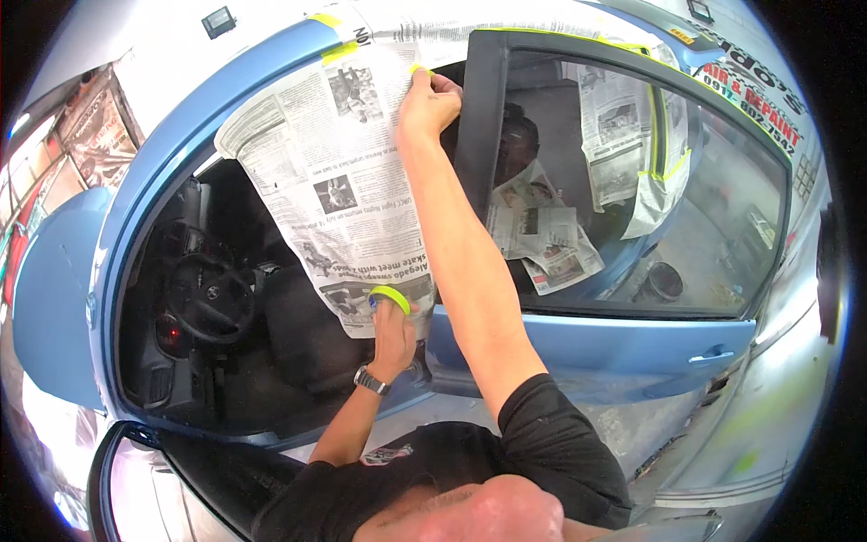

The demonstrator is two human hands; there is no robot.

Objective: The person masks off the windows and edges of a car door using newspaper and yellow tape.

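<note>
Blue car (591, 357) in workshop (271, 27), newspaper (312, 154) over doorway (194, 115), left fingers (392, 318) clasping tape roll (398, 298), right fingers (421, 81) pinching tape (415, 69)

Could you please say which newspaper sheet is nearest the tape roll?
The large sheet hanging from the roof edge, its lower part behind the tape roll in the left hand. Others lie beyond that edge or show in the door window.

The right forearm (470, 253) is hiding part of the newspaper (293, 167); the view's bottom is cropping the front door (212, 465).
</note>
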